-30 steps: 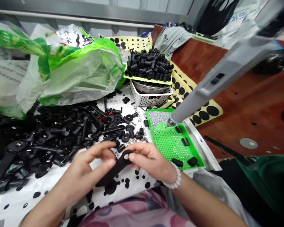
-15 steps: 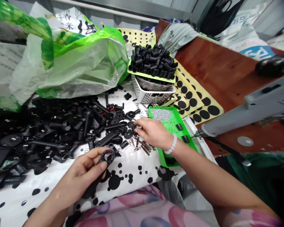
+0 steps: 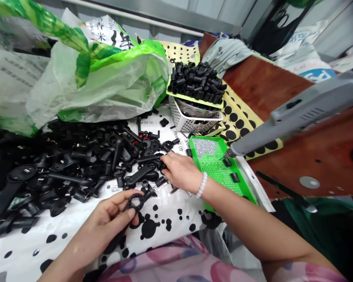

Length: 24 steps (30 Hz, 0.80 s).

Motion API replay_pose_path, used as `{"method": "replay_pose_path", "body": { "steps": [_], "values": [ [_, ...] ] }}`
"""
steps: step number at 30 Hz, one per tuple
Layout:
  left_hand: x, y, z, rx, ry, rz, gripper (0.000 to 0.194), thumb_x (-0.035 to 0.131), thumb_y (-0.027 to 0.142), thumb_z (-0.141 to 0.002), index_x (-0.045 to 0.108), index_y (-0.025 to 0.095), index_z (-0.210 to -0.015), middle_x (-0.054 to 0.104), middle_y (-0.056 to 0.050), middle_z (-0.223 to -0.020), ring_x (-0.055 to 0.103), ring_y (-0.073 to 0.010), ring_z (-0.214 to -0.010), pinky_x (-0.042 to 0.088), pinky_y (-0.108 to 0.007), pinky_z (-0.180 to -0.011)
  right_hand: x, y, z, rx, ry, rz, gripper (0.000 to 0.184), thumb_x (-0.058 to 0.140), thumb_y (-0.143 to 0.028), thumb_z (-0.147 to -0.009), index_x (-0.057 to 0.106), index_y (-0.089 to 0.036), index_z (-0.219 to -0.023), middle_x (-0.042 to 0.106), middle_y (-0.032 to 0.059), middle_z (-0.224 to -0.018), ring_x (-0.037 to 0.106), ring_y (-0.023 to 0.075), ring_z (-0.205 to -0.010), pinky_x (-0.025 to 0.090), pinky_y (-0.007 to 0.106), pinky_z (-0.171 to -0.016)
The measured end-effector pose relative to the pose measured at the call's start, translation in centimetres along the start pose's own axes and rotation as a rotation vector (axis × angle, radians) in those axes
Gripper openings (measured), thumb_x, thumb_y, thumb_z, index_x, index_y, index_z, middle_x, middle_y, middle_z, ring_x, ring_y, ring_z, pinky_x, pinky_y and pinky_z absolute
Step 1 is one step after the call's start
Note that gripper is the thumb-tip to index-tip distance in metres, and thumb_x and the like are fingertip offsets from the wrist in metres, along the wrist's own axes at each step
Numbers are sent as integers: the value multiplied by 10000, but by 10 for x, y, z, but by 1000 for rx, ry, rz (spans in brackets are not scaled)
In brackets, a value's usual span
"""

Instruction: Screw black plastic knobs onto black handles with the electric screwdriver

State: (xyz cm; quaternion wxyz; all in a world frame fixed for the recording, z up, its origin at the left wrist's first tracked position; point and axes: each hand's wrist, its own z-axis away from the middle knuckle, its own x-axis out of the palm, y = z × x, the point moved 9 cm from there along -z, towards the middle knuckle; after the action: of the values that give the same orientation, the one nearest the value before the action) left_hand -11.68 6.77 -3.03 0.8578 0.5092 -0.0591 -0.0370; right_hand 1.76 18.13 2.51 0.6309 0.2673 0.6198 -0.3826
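Left hand [image 3: 106, 221] holds a black ring part [image 3: 135, 203]; right hand [image 3: 179, 172] has moved onto the black parts.

The left hand is half closed, with thumb and fingers around the part, above the printed sheet [image 3: 167, 231]. The right fingers [image 3: 164, 160] curl at the end of a black arm [image 3: 142, 172], but I cannot tell if they grip it. The green tray [image 3: 197, 172] holds small silver pieces [image 3: 204, 148] and black blocks [image 3: 234, 178]. A white basket [image 3: 188, 123] holds a steel bowl [image 3: 195, 109], and a green lid [image 3: 194, 100] on top carries black sleeves [image 3: 195, 80]. An electric screwdriver [image 3: 312, 109] hangs with its tip over the tray.
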Motion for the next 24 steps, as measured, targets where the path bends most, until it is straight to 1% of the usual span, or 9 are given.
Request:
{"method": "replay_pose_path", "body": {
  "steps": [5,10,12,14,17,19,21,23,24],
  "values": [
    [12,6,-3,24,-13,23,397,633,393,-795,605,185,-1132,632,11,-627,444,-88,-488,339,-191,-466,2,3,-2,6,12,-17,185,513,-210,-857,594,-145,-1011,624,102,-987,559,183,-784,271,289,-581],
    [15,9,-7,48,-17,58,420,651,396,-781,604,169,-1132,649,-4,-626,496,-102,-502,381,-200,-486,14,-4,-14,-67,20,-78,183,505,-154,-849,591,-147,-1010,626,97,-988,560,164,-768,284,275,-577],
    [14,11,-7,59,-23,75,431,639,392,-794,588,161,-1154,662,-15,-651,510,-102,-506,401,-205,-504,12,-3,-15,-84,40,-116,189,493,-135,-838,597,-140,-997,624,97,-975,556,162,-768,314,275,-598],
    [12,13,-8,64,-18,71,446,629,387,-806,564,157,-1183,670,-19,-675,509,-97,-505,406,-207,-515,3,-1,-10,-93,81,-170,202,490,-138,-825,599,-133,-995,617,95,-957,553,171,-805,360,283,-654],
    [9,19,-8,79,31,30,474,622,378,-811,536,147,-1215,678,-24,-702,503,-96,-511,404,-212,-521,-20,0,8,-113,150,-278,232,500,-169,-804,587,-128,-1015,597,76,-928,545,156,-818,417,283,-727],
    [9,25,-8,102,77,-5,489,619,365,-806,532,134,-1228,681,-27,-709,503,-100,-512,405,-215,-515,-33,-6,22,-174,144,-457,233,510,-180,-783,593,-139,-997,591,47,-893,544,117,-747,446,247,-690],
    [14,30,-9,125,98,-50,512,632,338,-782,535,120,-1235,683,-30,-704,514,-111,-516,417,-218,-512,-42,-17,36,-262,106,-672,228,520,-167,-753,618,-145,-958,590,26,-843,537,94,-679,453,221,-629],
    [22,33,-9,162,96,-92,517,636,309,-765,547,118,-1237,706,-54,-785,575,-138,-588,463,-230,-565,-46,-28,46,-332,86,-752,233,528,-146,-736,644,-143,-938,588,26,-812,540,101,-671,459,232,-625],
    [27,35,-9,187,88,-113,513,635,294,-762,554,123,-1239,717,-72,-866,616,-160,-668,491,-242,-629,-46,-32,49,-357,88,-723,238,530,-142,-741,651,-144,-946,586,31,-809,544,111,-688,466,246,-645]
  ]
}}
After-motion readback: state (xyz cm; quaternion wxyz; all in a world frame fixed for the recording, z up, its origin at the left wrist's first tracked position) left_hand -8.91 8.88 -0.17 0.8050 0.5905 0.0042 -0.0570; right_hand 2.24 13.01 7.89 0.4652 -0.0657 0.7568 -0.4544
